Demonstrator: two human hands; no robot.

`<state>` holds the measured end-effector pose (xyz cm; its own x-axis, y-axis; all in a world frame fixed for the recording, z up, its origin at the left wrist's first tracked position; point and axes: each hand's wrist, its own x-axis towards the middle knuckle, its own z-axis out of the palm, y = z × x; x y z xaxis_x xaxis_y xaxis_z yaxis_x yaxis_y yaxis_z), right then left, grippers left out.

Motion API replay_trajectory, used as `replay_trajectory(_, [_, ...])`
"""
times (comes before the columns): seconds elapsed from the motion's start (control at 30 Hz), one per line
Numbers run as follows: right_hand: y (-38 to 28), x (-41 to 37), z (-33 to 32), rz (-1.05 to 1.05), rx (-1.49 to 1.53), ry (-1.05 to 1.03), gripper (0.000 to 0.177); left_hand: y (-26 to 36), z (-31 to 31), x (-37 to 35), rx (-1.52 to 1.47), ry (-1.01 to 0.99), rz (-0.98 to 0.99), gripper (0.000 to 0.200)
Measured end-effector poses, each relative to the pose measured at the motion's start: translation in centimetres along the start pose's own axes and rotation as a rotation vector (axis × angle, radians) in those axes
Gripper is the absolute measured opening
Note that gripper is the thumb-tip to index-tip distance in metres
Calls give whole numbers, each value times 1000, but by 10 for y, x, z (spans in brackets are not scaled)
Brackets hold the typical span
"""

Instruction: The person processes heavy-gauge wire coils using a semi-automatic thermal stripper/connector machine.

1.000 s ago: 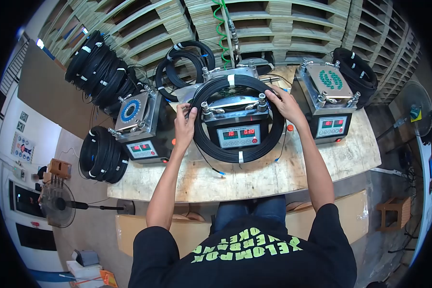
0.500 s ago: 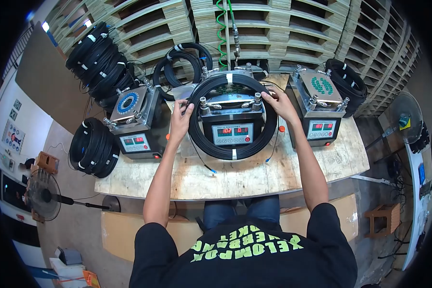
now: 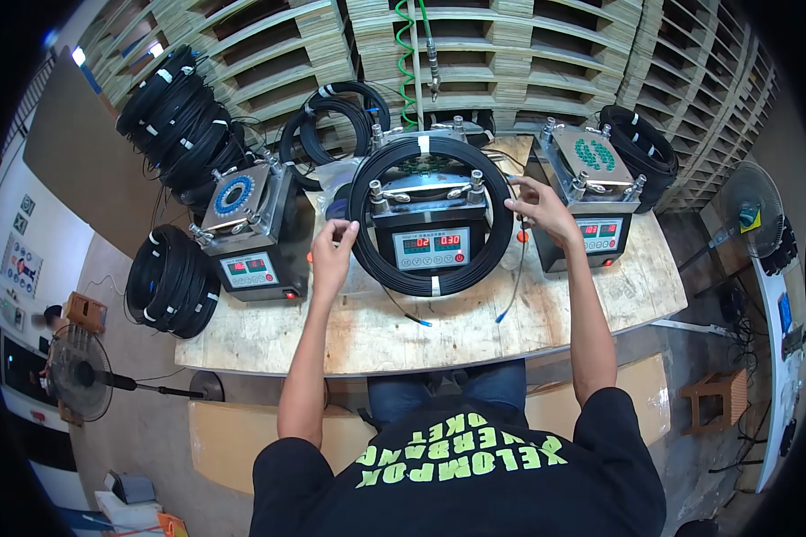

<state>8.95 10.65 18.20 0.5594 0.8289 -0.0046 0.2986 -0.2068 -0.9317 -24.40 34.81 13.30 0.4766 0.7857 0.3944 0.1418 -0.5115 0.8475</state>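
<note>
Reaching from both sides, I have my left hand (image 3: 333,253) at the left outer edge of the black cable coil (image 3: 394,279), fingers loosely curled with the tips against the strands; I cannot tell whether they actually pinch it. My right hand (image 3: 539,208) is spread open, fingers released, tips at the coil's upper right rim. The coil rings the middle machine (image 3: 430,243), leaning around its front panel with its lower arc on the wooden table (image 3: 475,336). Two thin leads with blue ends (image 3: 500,317) trail from the coil onto the bare boards toward me. Either side is tight: the left machine (image 3: 251,224) sits just beside my left wrist and the right machine (image 3: 591,192) just beside my right hand. The open room is the table's front strip, up to its near edge.
</note>
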Motion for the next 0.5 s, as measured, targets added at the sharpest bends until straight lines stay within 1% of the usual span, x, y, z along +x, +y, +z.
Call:
replay_trajectory(0.03, [2, -3, 0, -2, -17, 20, 44, 1, 2, -5, -24, -6, -42, 29])
replay_trajectory(0.07, [4, -6, -1, 16, -12, 29, 35, 2, 5, -9, -76, -20, -70, 27])
replay_trajectory(0.17, [-7, -19, -2, 94, 126, -36, 29, 29, 8, -21, -312, -153, -235, 25])
replay_trajectory(0.2, [-14, -25, 1, 54, 190, -74, 30, 39, 9, -23, -360, -192, -241, 22])
replay_trajectory(0.3, [-49, -48, 23, 36, 336, -198, 31, 62, 16, -25, -452, -331, -287, 24])
replay_trajectory(0.33, [-55, -53, 35, 17, 409, -277, 32, 69, 20, -26, -482, -363, -313, 25])
replay_trajectory(0.37, [-51, -53, 48, -3, 456, -348, 28, 76, 25, -28, -512, -396, -338, 26])
replay_trajectory(0.43, [-46, -54, 75, 51, 569, -398, 28, 89, 33, -29, -568, -460, -385, 28])
replay_trajectory(0.47, [-45, -56, 87, 55, 492, -370, 30, 94, 35, -31, -602, -522, -441, 27])
replay_trajectory(0.5, [-46, -59, 98, 60, 415, -342, 31, 103, 37, -35, -644, -532, -502, 27])
